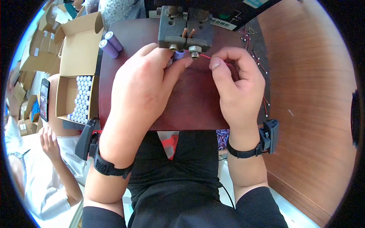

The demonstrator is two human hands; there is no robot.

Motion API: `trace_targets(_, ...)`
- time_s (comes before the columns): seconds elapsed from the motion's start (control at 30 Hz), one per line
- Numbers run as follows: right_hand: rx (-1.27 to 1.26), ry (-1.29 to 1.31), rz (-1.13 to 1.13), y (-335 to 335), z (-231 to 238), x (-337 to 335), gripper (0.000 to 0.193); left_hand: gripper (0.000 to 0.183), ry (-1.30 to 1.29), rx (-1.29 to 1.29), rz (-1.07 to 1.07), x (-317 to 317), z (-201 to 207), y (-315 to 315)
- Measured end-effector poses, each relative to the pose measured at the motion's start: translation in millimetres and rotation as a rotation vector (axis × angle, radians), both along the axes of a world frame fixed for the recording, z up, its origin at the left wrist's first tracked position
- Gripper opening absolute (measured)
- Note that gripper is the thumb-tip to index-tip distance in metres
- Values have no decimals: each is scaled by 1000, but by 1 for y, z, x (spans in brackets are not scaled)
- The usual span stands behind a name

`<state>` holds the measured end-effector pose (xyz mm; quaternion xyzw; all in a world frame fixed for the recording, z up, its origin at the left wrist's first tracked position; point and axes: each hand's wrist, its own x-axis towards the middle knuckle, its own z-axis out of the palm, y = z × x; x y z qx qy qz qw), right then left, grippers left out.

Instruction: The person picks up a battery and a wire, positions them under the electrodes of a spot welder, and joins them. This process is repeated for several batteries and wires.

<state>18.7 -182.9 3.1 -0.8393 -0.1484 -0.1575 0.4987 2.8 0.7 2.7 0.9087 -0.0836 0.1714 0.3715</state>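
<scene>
My left hand [146,76] closes round a purple cylindrical battery cell [178,55] right under the head of a spot welder [185,28]. Most of the cell is hidden by my fingers and the welder. Two copper electrode pins [188,33] show on the dark metal head. My right hand [237,74] pinches a thin red wire [205,56] between thumb and forefinger. The wire runs left toward the cell; where it ends is hidden behind the welder's fitting. Two more purple cells [111,45] stand on the dark red tabletop [190,102], left of my left hand.
An open cardboard box [62,95] at the left holds many upright cells. Short red and black wires [258,59] lie along the right edge, before a wooden panel [311,95]. At far left a person in white sits near a phone [44,99]. A clear bag [121,15] stands behind.
</scene>
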Motion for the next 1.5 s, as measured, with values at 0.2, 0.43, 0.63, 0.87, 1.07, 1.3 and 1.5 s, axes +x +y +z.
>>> trace_targets(0.2,-103,93,37,-4,17,-13,8,30,137,33,-22,-5,13,4)
trace_targets(0.43,-23,154,44,-7,34,-34,7,31,2,-21,-91,-10,11,6)
trace_targets(0.63,53,272,-74,-50,73,-90,5,33,147,-444,-44,-18,17,17)
trace_targets(0.87,-96,490,-348,-152,65,-174,4,33,132,-386,-48,-18,19,15)
trace_targets(1.07,-723,330,-377,-191,-15,-184,27,30,115,-373,-71,-18,16,13)
trace_targets(1.3,-637,140,-302,-164,-61,-48,23,28,126,-354,-30,-16,13,13)
trace_targets(1.5,-991,154,-421,-168,-73,-9,13,27,118,-368,-45,-15,14,10)
